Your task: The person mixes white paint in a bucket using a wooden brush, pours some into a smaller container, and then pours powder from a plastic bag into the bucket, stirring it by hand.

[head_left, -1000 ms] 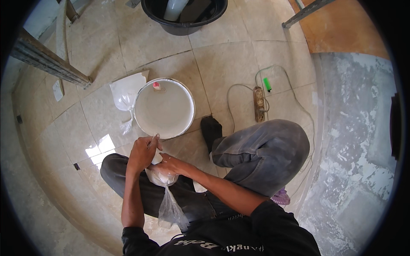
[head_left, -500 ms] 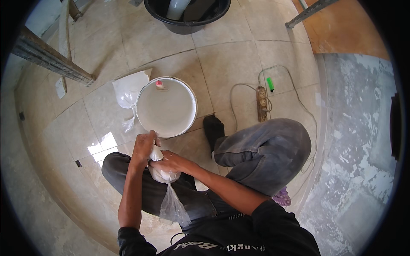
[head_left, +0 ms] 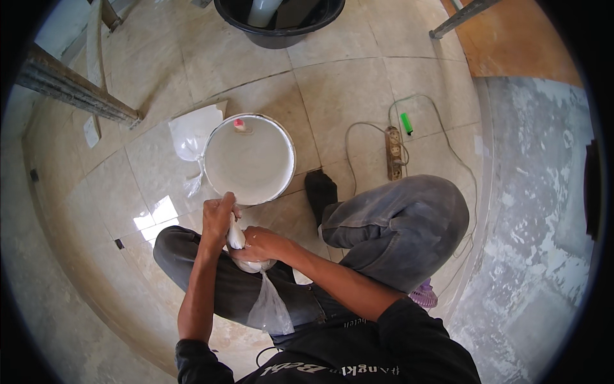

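Observation:
My left hand [head_left: 219,216] is closed on the top end of a clear plastic bag of white paste [head_left: 236,237], just below a white-rimmed bucket. My right hand [head_left: 259,242] is wrapped round the bag's lower, bulging part, whose loose tail hangs over my lap. The bucket [head_left: 246,166] holds pale white material, with a small red-tipped object [head_left: 239,126] near its far edge. Left of the bucket lies another knotted plastic bag of white material [head_left: 190,137] on a pale flat piece.
A black tub [head_left: 279,35] stands beyond the bucket. Metal legs [head_left: 93,99] rise at left and upper right [head_left: 462,18]. A power strip [head_left: 393,157] with cables, a green object [head_left: 406,123] and a purple fan [head_left: 423,296] lie rightward, beside an orange board [head_left: 518,45].
My left hand has moved slightly up along the bag, and more of its white narrow part shows between my hands. The bag's hanging tail has swung a little rightward.

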